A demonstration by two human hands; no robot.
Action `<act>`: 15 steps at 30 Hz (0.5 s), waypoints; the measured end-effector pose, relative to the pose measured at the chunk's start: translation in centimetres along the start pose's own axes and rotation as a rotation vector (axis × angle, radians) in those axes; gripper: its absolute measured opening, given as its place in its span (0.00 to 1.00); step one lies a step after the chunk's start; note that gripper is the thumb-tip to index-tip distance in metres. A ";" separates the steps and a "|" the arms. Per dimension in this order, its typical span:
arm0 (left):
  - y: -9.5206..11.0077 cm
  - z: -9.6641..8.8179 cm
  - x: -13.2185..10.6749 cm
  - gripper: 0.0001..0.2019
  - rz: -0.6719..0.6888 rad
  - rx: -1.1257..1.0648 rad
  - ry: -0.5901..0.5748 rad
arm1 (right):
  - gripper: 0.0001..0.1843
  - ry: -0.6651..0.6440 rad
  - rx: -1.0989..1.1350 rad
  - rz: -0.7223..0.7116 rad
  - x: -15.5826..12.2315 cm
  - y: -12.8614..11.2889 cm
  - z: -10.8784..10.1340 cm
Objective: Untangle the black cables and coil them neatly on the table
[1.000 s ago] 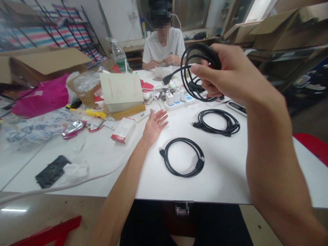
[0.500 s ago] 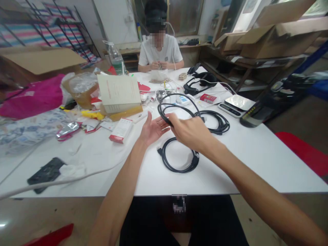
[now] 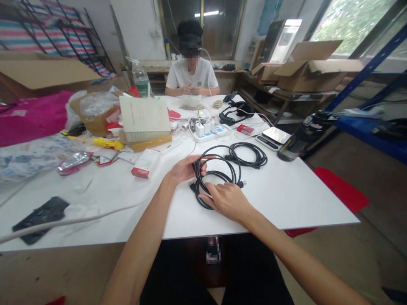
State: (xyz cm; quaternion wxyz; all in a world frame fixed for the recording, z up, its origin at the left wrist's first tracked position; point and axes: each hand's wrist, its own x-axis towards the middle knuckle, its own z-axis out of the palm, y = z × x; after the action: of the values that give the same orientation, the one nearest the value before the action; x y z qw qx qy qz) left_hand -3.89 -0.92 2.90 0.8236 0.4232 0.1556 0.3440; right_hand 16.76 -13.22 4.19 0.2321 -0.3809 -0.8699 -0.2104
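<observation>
A looped black cable [image 3: 198,181] is held up over the table between my hands. Its left side lies in my left hand [image 3: 184,168], whose fingers curl around the strands. My right hand [image 3: 228,201] grips the lower part of the same loops between thumb and fingers. One plug of it sticks out on the right, just above my right knuckles. Directly beneath, a second coiled black cable [image 3: 202,206] rests on the table, largely covered by the held loops and my right hand. Farther back to the right lies a third coiled black cable [image 3: 263,162].
Beyond the coils sits a white power strip [image 3: 206,136] with chargers. A kitchen scale [image 3: 269,143] and a dark bottle [image 3: 291,142] stand on the right. A red-and-white box [image 3: 145,163] and clutter are on the left. A person [image 3: 192,78] sits opposite.
Both hands have come lower and nearer with the looped cable. My left fingers, outstretched before, now curl around it. My view has tilted up and turned slightly right.
</observation>
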 end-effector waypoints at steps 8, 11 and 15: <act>-1.2 -0.2 1.5 0.27 0.031 0.293 0.175 | 0.18 0.008 0.121 -0.022 -3.2 -1.7 0.3; -1.8 -0.3 1.9 0.25 0.084 0.394 0.200 | 0.20 0.003 0.138 -0.008 -3.5 -2.0 0.3; -1.8 -0.4 1.8 0.25 0.094 0.512 0.143 | 0.22 -0.020 0.118 -0.034 -3.5 -1.9 0.3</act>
State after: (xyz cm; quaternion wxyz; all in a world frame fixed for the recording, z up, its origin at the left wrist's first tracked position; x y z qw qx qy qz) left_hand -2.05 -0.11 1.29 0.6599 0.5989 0.2755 0.3604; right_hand 17.31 -16.23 1.59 0.2416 -0.3538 -0.8895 -0.1589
